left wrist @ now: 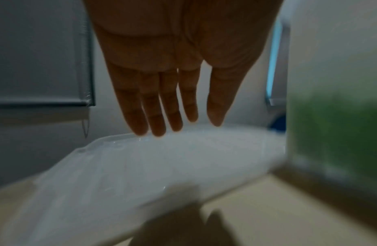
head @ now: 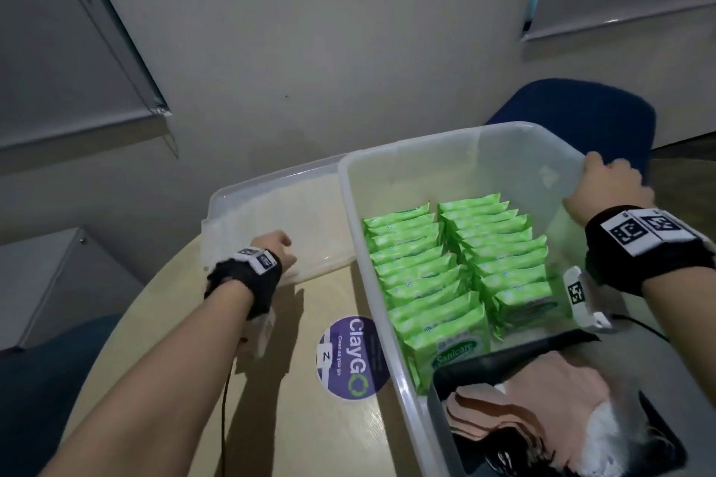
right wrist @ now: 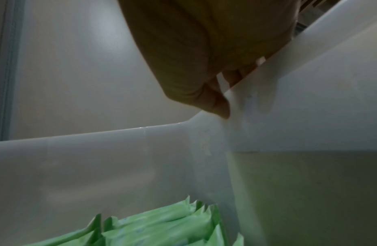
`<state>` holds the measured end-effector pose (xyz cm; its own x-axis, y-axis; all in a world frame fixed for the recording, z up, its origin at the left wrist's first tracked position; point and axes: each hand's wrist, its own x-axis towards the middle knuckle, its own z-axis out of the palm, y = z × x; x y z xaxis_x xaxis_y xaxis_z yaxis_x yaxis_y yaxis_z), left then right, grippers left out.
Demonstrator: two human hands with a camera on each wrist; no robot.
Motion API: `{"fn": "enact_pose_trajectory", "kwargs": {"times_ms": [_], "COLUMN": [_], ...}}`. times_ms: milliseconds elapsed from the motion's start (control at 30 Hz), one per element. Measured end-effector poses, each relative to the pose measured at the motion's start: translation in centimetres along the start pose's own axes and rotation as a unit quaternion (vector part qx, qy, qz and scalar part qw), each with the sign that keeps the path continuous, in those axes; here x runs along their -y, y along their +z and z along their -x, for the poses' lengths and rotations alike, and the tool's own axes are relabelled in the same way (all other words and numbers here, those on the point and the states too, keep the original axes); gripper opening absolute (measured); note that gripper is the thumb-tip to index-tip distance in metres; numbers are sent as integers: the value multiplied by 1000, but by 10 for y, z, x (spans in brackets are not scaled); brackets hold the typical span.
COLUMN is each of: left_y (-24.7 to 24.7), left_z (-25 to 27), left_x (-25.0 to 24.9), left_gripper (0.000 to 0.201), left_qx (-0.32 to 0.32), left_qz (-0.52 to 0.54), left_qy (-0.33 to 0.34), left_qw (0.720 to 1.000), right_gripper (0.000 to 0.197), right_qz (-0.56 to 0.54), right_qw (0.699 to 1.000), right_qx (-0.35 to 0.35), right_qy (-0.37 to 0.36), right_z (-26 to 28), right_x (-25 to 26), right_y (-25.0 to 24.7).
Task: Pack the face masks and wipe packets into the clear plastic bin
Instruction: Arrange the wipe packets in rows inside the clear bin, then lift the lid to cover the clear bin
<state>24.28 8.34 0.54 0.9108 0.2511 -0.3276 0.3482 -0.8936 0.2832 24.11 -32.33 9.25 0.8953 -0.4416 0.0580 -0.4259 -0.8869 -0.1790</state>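
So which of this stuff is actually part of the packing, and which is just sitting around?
Part of the job:
clear plastic bin
green wipe packets
pink face masks
lid, under the left hand
right hand, gripping the bin's far rim

Just lying about:
purple round sticker on the table
blue chair

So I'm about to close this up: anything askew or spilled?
Nothing stands out. The green wipe packets stand in two tidy rows inside the bin, masks at the near end; the lid lies alongside on the table.
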Motion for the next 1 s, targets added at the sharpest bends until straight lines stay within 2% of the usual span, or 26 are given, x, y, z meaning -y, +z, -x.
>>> {"fn": "enact_pose_trajectory", "kwargs": {"times_ms": [33,100,200,300,467,567,700,800,867,933,1000], "left_y": [11,35,61,73,65,29,-56,-117,-157,-192,-222], "left_z": [-13,-33,-45,-44,-35,-26,-7,19,46,73,100], "left_x": [9,23,32,34,26,22,12,-2,-6,-6,-5], "left_gripper": [43,47,40,31,35,34,33,28,26,25,24], "left_qx": [36,76,64,57,61,-29,-222,-350,-430,-496,-535], "left_qz": [-67,-127,-172,-215,-265,-247,-198,-160,-158,-171,-182], "left_qy": [1,9,34,45,92,106,108,141,155,168,174], "left_qw": [997,989,982,974,958,963,949,912,875,834,806], "right_gripper": [59,64,56,47,32,28,34,52,67,83,90], "right_qz": [-6,-25,-43,-69,-114,-130,-91,-24,-10,-36,-83], "right_qw": [1000,998,990,983,962,940,903,879,870,868,866], "right_qx": [-14,-56,-97,-90,-62,-52,-16,4,-2,-14,-44], "right_qy": [-1,-21,-89,-146,-240,-312,-420,-477,-492,-495,-491], "right_z": [1,3,8,13,35,52,74,94,108,119,128], "right_x": [2,10,27,47,87,114,159,198,220,237,250], "right_y": [2,4,7,9,-1,-15,-36,-43,-50,-60,-75]}}
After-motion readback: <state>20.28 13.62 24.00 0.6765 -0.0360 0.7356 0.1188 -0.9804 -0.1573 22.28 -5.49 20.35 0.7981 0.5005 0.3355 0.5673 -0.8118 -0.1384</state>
